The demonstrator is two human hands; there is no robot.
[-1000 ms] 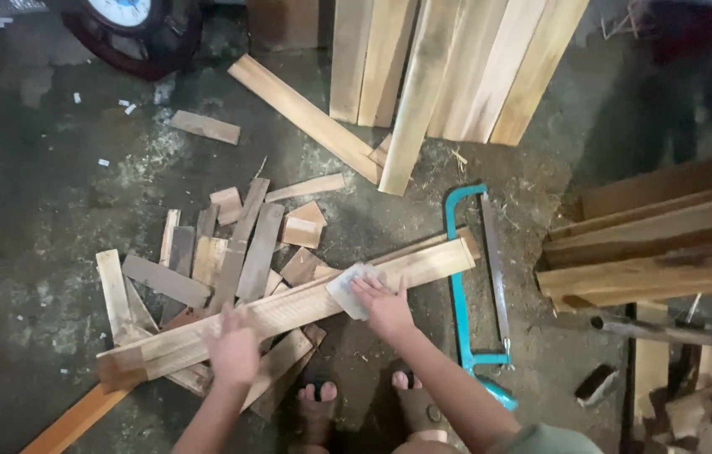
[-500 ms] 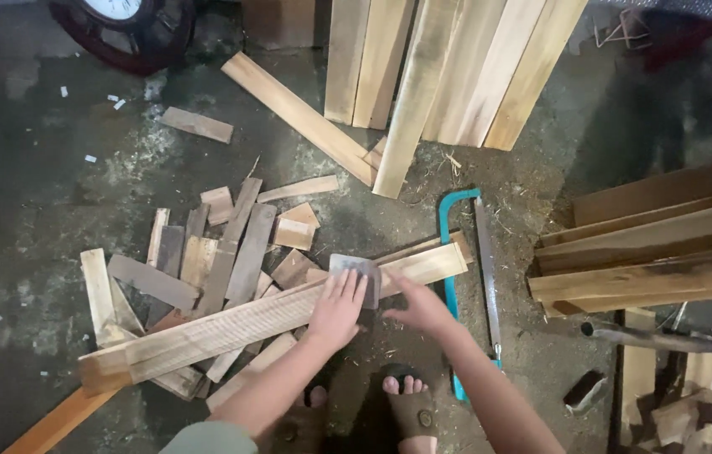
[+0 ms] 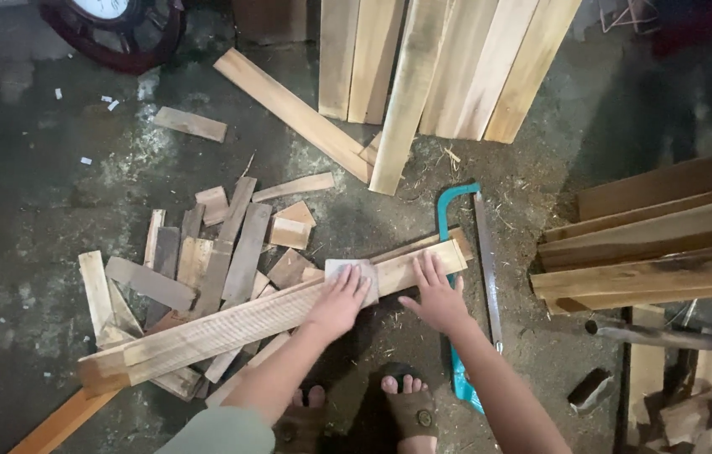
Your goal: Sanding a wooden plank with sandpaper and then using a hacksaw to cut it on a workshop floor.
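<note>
You are sanding the long plank at centre frame: your left hand is pressing sandpaper flat, fingers spread; your right hand, released, is steadying the plank's end. Next stroke calls for firm bracing.

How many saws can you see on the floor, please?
1. A saw with a blue frame lies on the floor just right of the right hand, its frame passing under the long plank. Others may be hidden under the wood.

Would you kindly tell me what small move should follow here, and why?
Probably slide the grey sanding pad along the long plank: the left hand lies flat on it, and the right hand presses the plank's end.
</note>
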